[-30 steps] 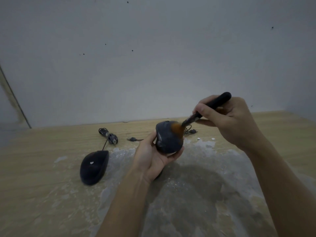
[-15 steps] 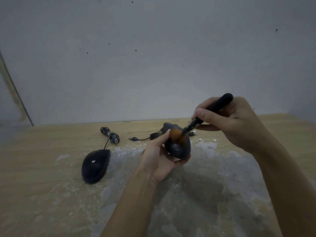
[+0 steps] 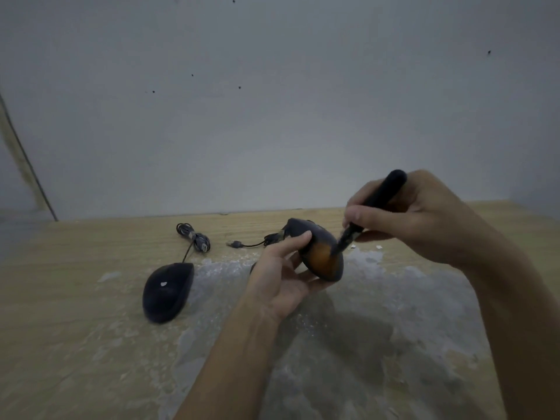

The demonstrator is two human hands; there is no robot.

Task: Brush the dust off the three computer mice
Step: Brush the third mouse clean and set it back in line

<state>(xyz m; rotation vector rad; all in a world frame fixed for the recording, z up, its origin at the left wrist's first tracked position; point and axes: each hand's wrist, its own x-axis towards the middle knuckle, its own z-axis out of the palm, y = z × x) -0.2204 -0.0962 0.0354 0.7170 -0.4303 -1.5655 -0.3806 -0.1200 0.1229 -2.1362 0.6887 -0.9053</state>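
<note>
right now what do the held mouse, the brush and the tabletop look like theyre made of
Held mouse: a dark shell, likely moulded plastic, smooth with a dull sheen.
Brush: black matte handle, plastic or painted wood, hard to say; soft orange-brown bristles spread where they press on the mouse.
Tabletop: pale wood-grain surface, wood or laminate, with a grey-white worn or dusty patch across the middle.

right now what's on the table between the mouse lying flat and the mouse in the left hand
In the head view, only bare table with whitish dust separates the flat mouse from the held mouse in the left hand. The coiled cables lie farther back.
</note>
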